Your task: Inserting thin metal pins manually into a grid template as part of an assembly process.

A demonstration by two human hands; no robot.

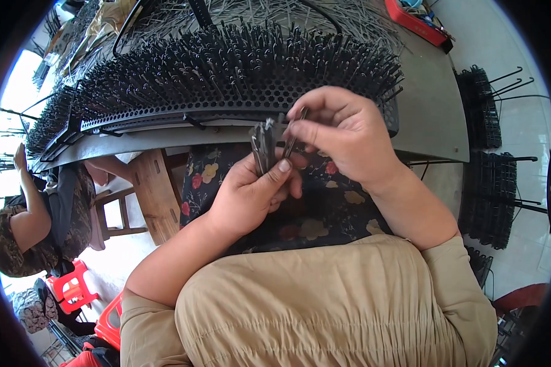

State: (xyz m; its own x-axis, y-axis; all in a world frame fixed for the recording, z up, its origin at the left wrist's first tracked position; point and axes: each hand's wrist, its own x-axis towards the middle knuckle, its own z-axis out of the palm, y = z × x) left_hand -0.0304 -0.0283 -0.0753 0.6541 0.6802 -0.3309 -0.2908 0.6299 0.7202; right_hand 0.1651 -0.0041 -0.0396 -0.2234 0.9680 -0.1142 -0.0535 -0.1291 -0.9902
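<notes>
In front of my lap, my left hand (246,191) is closed round an upright bundle of thin dark metal strips (264,145). The thumb lies across the front of the bundle. Just to the right, my right hand (346,131) pinches one slim dark strip (302,114) between thumb and fingertips, its lower end close to the left fingers. Whether that strip touches the bundle is hard to make out. Beyond both hands stands a long black perforated rack (269,99), packed with rows of upright black hooked pieces (239,58).
Loose grey strips (364,18) lie heaped on the table (422,92) behind the rack. A red tray (419,27) holds small tools at the far right. Black hooked racks (487,196) hang along the right side. Left are a wooden stool (156,192), another person (67,208) and red plastic stools (73,287).
</notes>
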